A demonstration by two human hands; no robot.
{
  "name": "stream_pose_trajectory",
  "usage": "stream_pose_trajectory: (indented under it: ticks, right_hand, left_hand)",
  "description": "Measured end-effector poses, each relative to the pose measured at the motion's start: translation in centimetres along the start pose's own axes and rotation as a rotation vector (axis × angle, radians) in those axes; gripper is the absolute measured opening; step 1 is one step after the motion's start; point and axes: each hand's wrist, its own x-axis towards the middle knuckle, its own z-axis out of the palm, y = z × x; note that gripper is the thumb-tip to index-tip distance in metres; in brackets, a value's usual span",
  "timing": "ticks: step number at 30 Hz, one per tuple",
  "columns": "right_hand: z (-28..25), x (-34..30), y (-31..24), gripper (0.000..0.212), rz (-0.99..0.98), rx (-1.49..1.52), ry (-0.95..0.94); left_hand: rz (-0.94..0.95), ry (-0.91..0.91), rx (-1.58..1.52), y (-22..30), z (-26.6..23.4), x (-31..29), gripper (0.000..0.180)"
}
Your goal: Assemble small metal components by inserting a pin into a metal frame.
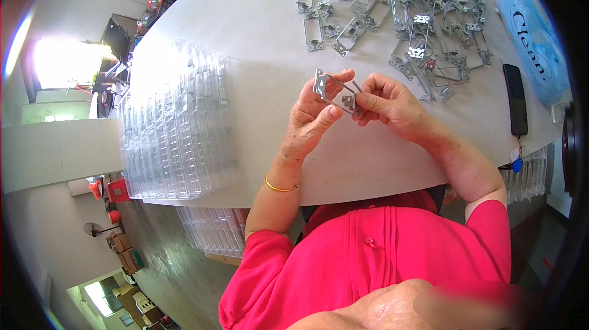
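Between my two hands, above the table, is a small metal bracket frame (pixel 319 84) made of thin rods with stamped plates at its ends. My left hand (pixel 307 115) holds it by one end, the thumb and fingers curled about the rods. The fingertips of my right hand (pixel 388 104) pinch the other end near a small plate. Beyond my hands lies a loose heap of similar metal frames (pixel 420 20), some tangled over each other. A few of them lie apart at the heap's left side.
A stack of clear plastic trays (pixel 178 127) stands on the table (pixel 264 173) at the left. At the right lie a black phone (pixel 515 100) with a blue tag and a blue plastic package (pixel 532 44). More clear trays (pixel 211 230) sit below the table edge.
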Motion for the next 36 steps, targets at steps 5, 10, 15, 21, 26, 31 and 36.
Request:
stream_pose_trajectory:
  ticks: [5,10,15,21,26,31,36]
  right_hand:
    - [-0.9,0.1,-0.8,0.015,-0.251,-0.192,0.114]
    - [-0.6,-0.1,-2.3,0.016,-0.526,-0.505,0.185]
    - [-0.3,-0.4,-2.6,0.021,-0.765,-0.945,0.14]
    - [0.1,-0.3,-1.9,0.022,-0.796,-0.967,-0.01]
    - [0.2,-0.2,-1.4,0.02,-0.781,-0.942,0.06]
    - [0.3,-0.5,-2.4,0.011,-0.828,-0.971,0.213]
    - [0.7,-1.0,-2.2,0.003,-0.618,-0.954,0.237]
  left_hand:
    - [-0.068,-0.03,-0.005,0.4,-0.7,0.1,0.056]
    - [-0.105,-0.115,-0.158,1.1,-1.4,0.5,0.059]
    - [-0.276,0.003,-0.208,0.7,-1.4,0.0,0.044]
    - [-0.517,-0.012,-0.08,1.2,-1.6,-0.3,0.025]
    - [-0.513,-0.028,-0.043,1.4,-1.4,-0.3,0.018]
    - [-0.417,0.049,-0.258,0.7,-1.8,-0.2,0.017]
    - [-0.366,0.067,-0.302,0.4,-2.2,-0.1,0.01]
